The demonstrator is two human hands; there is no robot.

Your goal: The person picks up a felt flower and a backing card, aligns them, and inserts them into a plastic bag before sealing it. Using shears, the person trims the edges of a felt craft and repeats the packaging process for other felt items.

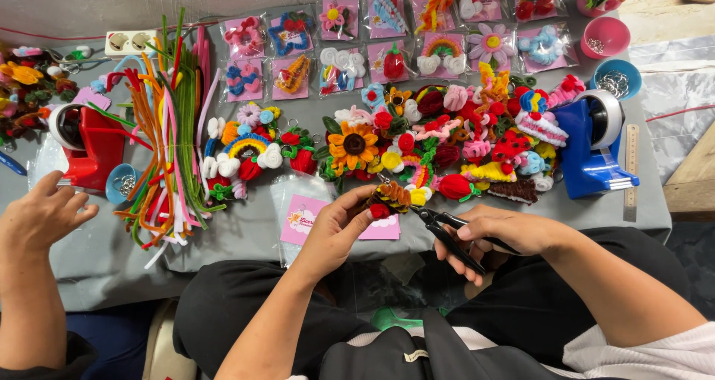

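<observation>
Head view, left hand: the left hand (337, 227) sits a little left of the middle of the frame. Its fingers are pinched around a small fuzzy toy (389, 198), brown and yellow with a red bit at the bottom.

Head view, right hand: the right hand (497, 235) is to the right of the middle. It is curled around the handles of black pliers (447, 231).

Where the toy is: just below the middle of the frame, above the person's lap, touching the left fingertips.

Which way the pliers point: the long side of the pliers runs from the lower right up to the upper left. The tips (423, 214) are just beside the toy, on its right side. I cannot tell if they touch it.

Which hand is nearer: the left hand holds the toy. The right hand is a bit apart and only reaches it with the pliers.

Under the hands: a pink card (304, 220) in a clear bag lies on the grey table cloth (238, 231).

Other hand: at the far left of the frame, another person's hand (41, 216) rests on the cloth with fingers loosely spread, holding nothing.

Around: a bunch of fuzzy wires (167, 127) in the left part, a pile of finished fuzzy toys (447, 134) in the middle, a red tape holder (86, 145) on the left, and a blue tape holder (592, 141) on the right.
</observation>
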